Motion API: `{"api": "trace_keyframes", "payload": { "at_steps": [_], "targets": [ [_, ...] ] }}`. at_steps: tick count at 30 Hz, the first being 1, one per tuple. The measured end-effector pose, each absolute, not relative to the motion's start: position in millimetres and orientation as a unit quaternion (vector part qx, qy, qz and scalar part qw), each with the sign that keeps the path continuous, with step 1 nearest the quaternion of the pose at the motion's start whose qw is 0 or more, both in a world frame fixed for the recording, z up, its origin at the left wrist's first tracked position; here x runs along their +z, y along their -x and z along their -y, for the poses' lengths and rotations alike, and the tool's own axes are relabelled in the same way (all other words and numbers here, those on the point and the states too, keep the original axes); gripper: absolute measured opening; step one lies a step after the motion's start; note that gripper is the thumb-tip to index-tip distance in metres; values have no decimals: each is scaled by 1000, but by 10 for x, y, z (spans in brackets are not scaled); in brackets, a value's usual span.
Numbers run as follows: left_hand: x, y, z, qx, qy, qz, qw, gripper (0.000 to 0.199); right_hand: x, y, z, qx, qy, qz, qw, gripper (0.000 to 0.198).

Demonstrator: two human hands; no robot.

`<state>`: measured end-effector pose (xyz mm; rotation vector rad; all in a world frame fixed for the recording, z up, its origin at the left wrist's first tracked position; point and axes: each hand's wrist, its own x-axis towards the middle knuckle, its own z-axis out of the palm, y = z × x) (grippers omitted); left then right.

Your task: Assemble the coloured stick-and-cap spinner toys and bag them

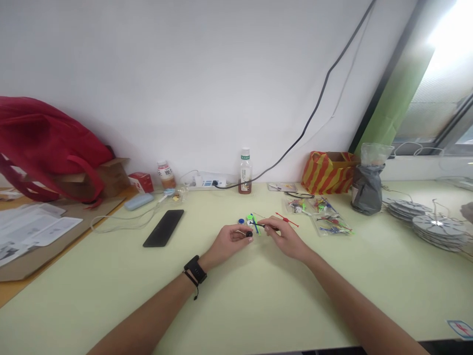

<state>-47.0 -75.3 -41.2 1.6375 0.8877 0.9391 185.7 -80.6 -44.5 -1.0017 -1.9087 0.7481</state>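
Note:
My left hand (231,241), with a black watch on its wrist, pinches a small round black piece (249,234) between thumb and fingers. A thin black stick (263,225) is held in my right hand (286,236), its tip pointing left toward the other hand. Just beyond my fingers lie a blue round piece (241,221), a green round piece (250,217) and a white one, with blue and green sticks close by. Past my right hand rests a red arrow-like stick (291,220). The exact kind of these small plastic parts is too small to tell.
Clear bags of coloured parts (332,219) lie to the right, near stacked grey discs (439,231) and a striped bag (328,172). A bottle (245,172) stands by the wall. A black phone (163,228), white cable and red backpack (48,148) are on the left.

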Motion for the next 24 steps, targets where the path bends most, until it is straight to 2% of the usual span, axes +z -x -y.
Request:
{"api": "trace_keyframes", "payload": {
  "at_steps": [5,14,24],
  "targets": [
    [-409,461,755,381,-674,-374,511,39,-429,-1836,824,357,401,736,412,20],
    [-455,460,742,377,-666,-373,524,40,-369,-1807,876,359,392,747,400,17],
    [-443,463,728,386,-673,-372,510,41,-357,-1819,829,275,408,771,405,41]
  ]
}}
